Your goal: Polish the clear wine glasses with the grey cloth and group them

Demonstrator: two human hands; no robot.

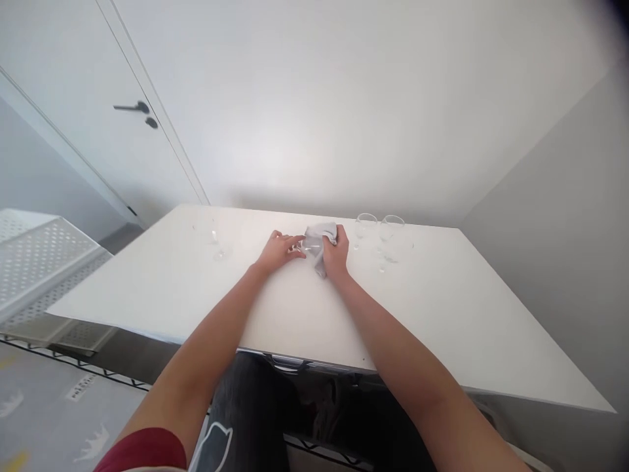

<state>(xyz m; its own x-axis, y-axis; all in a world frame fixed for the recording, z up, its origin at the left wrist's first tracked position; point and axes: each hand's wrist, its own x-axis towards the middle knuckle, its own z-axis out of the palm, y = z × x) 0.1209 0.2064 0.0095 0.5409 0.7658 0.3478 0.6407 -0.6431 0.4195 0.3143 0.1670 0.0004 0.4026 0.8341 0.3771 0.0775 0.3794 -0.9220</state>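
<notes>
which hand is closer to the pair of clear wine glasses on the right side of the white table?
Right. The right hand, gripping a grey cloth, sits just left of the pair of clear wine glasses; the left hand lies farther left, beyond the cloth.

glass (308, 246) mostly hidden by grey cloth (322, 237) and hands, left glass (216, 240) faint, nearly invisible

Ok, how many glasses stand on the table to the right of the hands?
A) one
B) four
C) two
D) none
C: two glasses stand side by side on the table just right of the right hand, which holds the cloth; a third glass stands apart, to the left of the left hand.
</notes>
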